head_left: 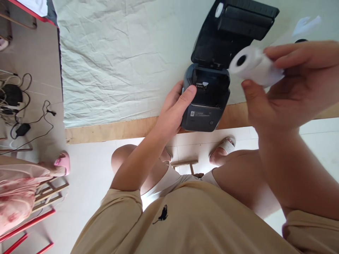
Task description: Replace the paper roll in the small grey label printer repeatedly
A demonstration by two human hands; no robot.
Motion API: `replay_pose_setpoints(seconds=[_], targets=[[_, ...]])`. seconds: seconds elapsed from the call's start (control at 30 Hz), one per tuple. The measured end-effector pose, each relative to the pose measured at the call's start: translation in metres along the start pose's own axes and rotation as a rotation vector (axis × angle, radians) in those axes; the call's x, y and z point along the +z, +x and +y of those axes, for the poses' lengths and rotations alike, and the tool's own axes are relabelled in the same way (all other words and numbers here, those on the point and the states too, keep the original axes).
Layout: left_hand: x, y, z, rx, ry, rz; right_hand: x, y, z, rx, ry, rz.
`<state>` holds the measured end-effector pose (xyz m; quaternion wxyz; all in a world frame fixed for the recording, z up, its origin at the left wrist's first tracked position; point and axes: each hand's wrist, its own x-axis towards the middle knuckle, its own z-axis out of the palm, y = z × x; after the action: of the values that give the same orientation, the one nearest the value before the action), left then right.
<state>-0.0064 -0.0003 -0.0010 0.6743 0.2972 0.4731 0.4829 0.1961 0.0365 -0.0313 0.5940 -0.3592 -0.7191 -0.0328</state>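
Head view: right hand (293, 91) holds white roll (261, 68).

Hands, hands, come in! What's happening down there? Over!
Left hand gripping dark printer, lid open. Right hand holding white roll, outside the bay. Possibly in the way: left thumb at bay's edge.

I get bright, soft light, a washed-out floor (88, 176) and (annoying from here) blur on the white roll (258, 68).
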Motion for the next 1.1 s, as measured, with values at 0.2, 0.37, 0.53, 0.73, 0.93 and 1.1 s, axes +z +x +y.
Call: replay_pose_setpoints(seconds=[0.2,0.37,0.53,0.73,0.93,1.1], targets=[[-0.008,0.001,-0.002,0.000,0.005,-0.123,0.008,0.004,-0.033,0.064,0.022,-0.177],[-0.002,-0.002,0.001,0.024,-0.012,-0.058,0.013,0.008,-0.045,0.122,-0.061,-0.231],[-0.003,0.000,0.000,0.022,-0.001,-0.075,0.016,0.010,-0.048,0.199,-0.060,-0.317],[-0.009,0.002,-0.002,0.017,0.003,-0.114,0.015,0.006,-0.048,0.186,-0.016,-0.297],[-0.011,0.002,0.001,0.009,-0.003,-0.131,0.012,-0.003,-0.050,-0.054,0.037,-0.279],[-0.012,0.002,0.004,-0.009,-0.023,-0.162,0.017,-0.015,-0.056,-0.168,0.003,-0.264]])
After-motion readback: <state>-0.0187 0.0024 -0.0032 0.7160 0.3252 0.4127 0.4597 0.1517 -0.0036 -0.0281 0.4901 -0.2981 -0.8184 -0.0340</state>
